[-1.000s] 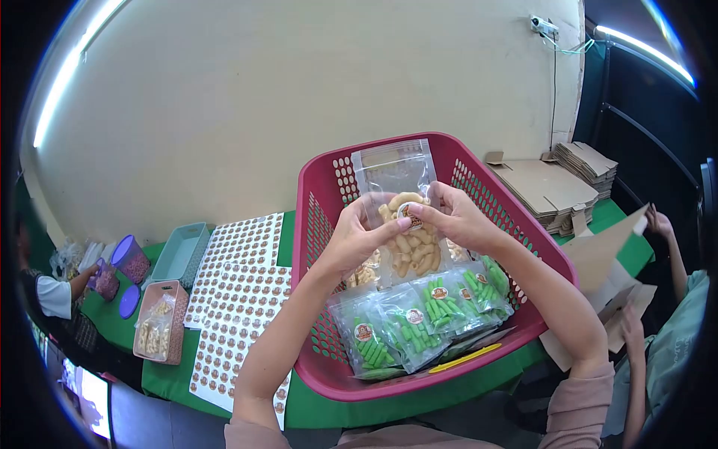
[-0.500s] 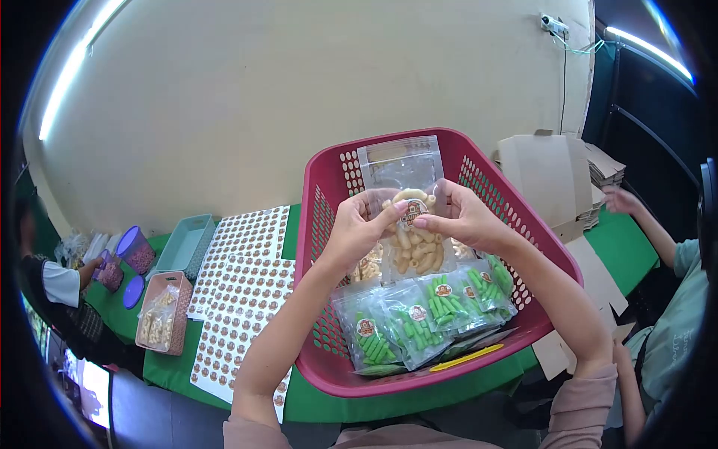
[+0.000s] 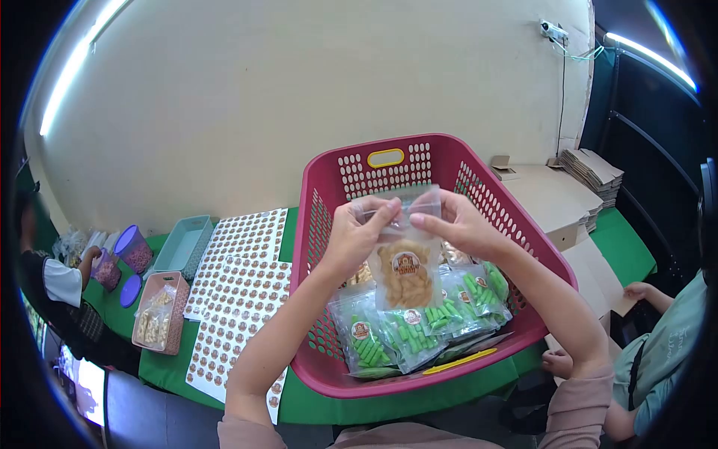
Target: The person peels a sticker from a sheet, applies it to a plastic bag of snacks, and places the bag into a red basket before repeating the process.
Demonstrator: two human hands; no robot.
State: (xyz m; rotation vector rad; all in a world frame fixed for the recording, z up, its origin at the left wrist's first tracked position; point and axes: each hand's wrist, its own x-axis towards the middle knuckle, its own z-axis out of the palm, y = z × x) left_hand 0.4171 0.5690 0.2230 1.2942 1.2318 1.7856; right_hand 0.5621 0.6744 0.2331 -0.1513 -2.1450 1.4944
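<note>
A clear snack pouch (image 3: 404, 277) of pale curved pieces, with a round brown label on its front, hangs upright between my two hands. My left hand (image 3: 362, 230) pinches its upper left part. At the upper right, my right hand (image 3: 452, 221) pinches the pouch too, thumb across the front. Both hands are over a dark pink perforated basket (image 3: 313, 247). Below the held pouch, several labelled pouches of green sticks (image 3: 411, 325) lie in the basket. More pale snack pouches (image 3: 361, 275) are partly hidden behind it.
Label sheets (image 3: 239, 314) lie on the green-covered table (image 3: 168, 372) at left. Near them are a pink basket (image 3: 176, 322) holding pouches, a teal basket (image 3: 196, 238) and purple-lidded tubs (image 3: 134, 251). Cardboard (image 3: 550, 196) lies at right. One person stands on each side.
My hands have shifted from the pouch's label up to its top part, and the pouch now hangs lower and nearer me. The person at right has lowered an arm, and the cardboard there lies flatter.
</note>
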